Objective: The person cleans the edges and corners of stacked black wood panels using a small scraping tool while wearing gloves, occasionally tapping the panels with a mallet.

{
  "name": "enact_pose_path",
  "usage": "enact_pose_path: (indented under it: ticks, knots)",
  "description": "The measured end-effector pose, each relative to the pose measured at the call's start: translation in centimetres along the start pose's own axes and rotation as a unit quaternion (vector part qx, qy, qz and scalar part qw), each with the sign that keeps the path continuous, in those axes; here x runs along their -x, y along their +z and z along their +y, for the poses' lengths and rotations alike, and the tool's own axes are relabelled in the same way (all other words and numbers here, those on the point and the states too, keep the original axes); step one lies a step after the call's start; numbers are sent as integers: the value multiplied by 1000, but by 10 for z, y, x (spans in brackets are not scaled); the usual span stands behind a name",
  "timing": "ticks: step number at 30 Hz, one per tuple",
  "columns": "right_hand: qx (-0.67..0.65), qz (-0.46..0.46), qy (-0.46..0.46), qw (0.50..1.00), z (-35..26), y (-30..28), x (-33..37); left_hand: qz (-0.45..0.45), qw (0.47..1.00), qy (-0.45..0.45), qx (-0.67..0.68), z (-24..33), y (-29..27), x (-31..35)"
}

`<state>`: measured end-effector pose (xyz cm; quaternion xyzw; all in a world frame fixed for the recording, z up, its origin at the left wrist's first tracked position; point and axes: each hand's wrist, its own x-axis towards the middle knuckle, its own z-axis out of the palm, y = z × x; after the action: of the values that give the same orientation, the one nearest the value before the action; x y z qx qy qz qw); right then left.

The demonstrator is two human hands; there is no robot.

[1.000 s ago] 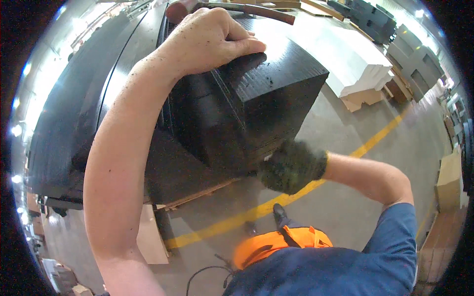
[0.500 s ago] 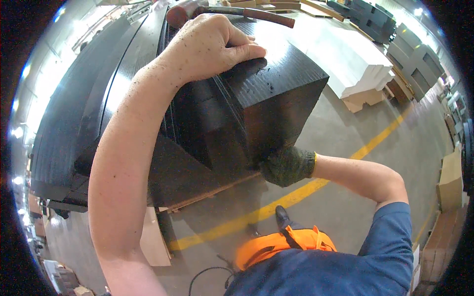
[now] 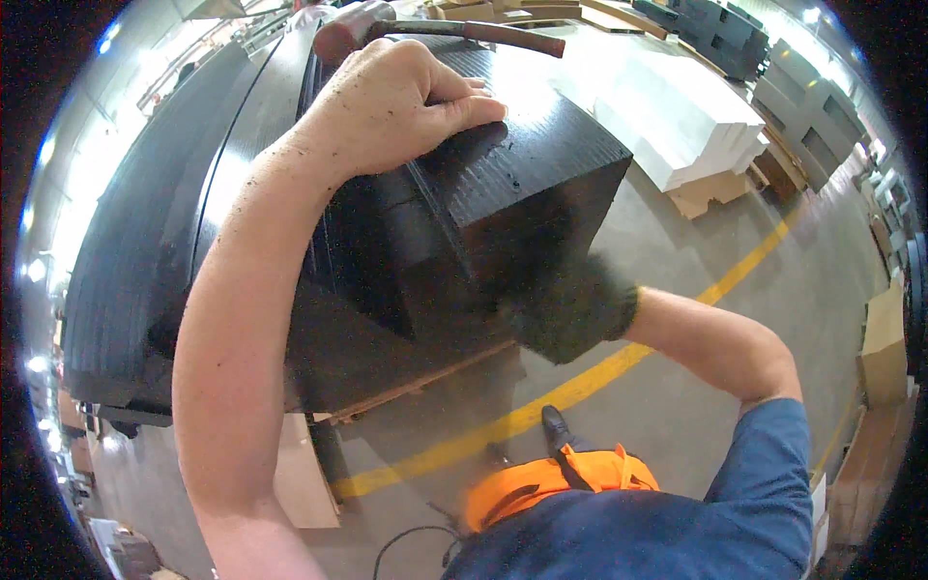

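A stack of black wood-grain panels (image 3: 541,159) stands before me, its near end facing me. My left hand (image 3: 396,106), bare and specked with dark bits, rests on top of it. Its fingers curl with the thumb close beside them; whatever they might hold is hidden. Just beyond lies a mallet (image 3: 353,31) with a reddish-brown head face and a long handle pointing right. My right hand (image 3: 570,304), in a dark green knit glove, is at the lower part of the stack's near end. Motion smears its fingers, and touch cannot be made out.
More black panels (image 3: 145,242) stand packed to the left. White panels (image 3: 667,116) are stacked at the far right, with grey slotted pieces (image 3: 812,116) behind. A yellow line (image 3: 580,387) crosses the floor. Cartons (image 3: 882,348) line the right side; a cable (image 3: 416,530) lies below.
My gloved right hand has moved slightly and is now blurred. The left hand keeps its place on the stack; the whole view has shifted a little.
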<state>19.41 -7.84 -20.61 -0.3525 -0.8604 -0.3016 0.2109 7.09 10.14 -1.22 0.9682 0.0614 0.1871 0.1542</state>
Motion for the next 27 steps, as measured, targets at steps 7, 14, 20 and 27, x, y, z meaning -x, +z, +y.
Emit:
enact_pose_path:
  ticks: [7,14,20,27]
  knots:
    - [178,-71,-150,970,-4,-28,1,-4,1000,7,18,-3,1,-5]
    - [-113,-107,142,977,35,-77,-46,-4,1000,30,-1,-13,-9,-1]
    - [-312,-23,156,937,18,-37,-38,6,1000,15,-6,6,-11,-3]
    - [-104,-151,178,967,48,-73,-42,55,994,90,-12,-17,-8,7]
